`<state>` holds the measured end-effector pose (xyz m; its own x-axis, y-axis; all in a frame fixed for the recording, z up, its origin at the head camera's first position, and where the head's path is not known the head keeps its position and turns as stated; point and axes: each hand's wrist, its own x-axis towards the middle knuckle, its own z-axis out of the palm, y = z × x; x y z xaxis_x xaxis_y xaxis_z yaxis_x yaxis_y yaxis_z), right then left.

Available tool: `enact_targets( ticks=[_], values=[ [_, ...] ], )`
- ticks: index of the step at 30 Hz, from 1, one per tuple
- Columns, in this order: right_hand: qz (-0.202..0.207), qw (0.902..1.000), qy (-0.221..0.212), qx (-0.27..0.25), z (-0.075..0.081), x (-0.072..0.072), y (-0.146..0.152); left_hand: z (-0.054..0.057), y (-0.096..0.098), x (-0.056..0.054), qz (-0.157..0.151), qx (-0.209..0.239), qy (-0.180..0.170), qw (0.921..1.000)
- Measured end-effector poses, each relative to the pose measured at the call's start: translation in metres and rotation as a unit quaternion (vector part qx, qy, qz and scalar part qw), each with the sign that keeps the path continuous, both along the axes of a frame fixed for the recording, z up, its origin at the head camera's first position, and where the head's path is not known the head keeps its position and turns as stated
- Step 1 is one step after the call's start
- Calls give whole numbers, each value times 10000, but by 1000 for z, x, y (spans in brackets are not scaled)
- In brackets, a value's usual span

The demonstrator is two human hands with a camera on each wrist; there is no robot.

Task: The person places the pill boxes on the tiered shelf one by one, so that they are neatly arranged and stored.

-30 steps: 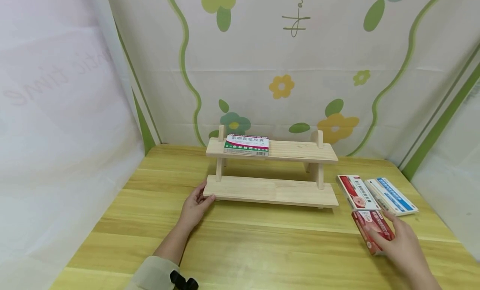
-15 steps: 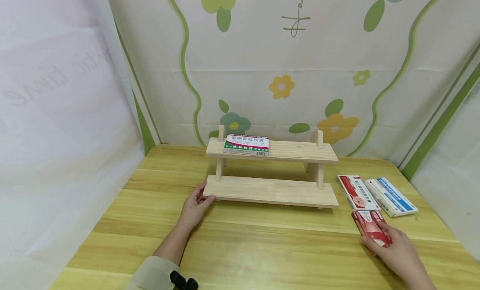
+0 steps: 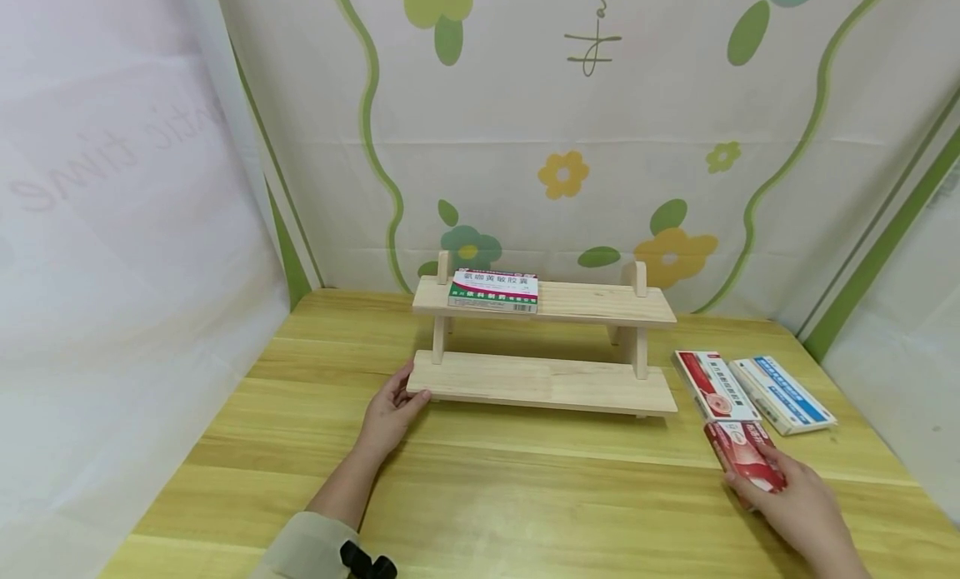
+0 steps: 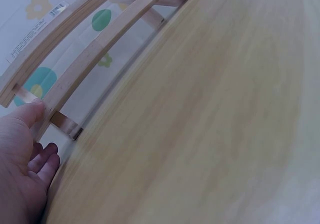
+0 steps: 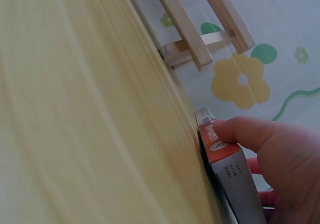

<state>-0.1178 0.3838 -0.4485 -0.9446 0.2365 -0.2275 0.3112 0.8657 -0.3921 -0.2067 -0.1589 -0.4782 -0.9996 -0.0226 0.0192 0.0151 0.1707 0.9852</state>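
Note:
In the head view my left hand (image 3: 386, 416) holds the left end of the lower board of a two-tier wooden shelf (image 3: 543, 383). In the left wrist view its thumb lies against the board's edge, with the other fingers bent below. On the right, my right hand (image 3: 804, 506) grips a red medicine box (image 3: 746, 458) by its long sides, thumb on the near left side. The right wrist view shows the box's pale end (image 5: 240, 184) close over the table. A white and pink-green medicine box (image 3: 493, 291) lies on the upper board, at its left.
Just beyond the red box lie a red-and-white medicine box (image 3: 716, 386) and a blue-and-white one (image 3: 783, 394), side by side on the wooden table (image 3: 510, 496). A flower-printed cloth (image 3: 487, 104) hangs behind, with more cloth at both sides.
My right hand has come in around the red box, its thumb moving from over the top to the left side. The left hand and the shelf have stayed in place.

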Motion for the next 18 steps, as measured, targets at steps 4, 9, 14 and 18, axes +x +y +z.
enact_targets(
  ticks=[4,9,14,18],
  values=[
    [13,9996,292,-3,3,-1,3,0,0,0,23,-28,15,10000],
    [66,9974,706,94,11,-4,6,0,1,-1,47,-40,58,10000],
    [118,9942,1049,199,20,-6,5,0,1,-1,19,-41,40,10000],
    [178,9931,1141,207,29,-10,6,0,0,1,44,-76,5,10000]
  ],
)
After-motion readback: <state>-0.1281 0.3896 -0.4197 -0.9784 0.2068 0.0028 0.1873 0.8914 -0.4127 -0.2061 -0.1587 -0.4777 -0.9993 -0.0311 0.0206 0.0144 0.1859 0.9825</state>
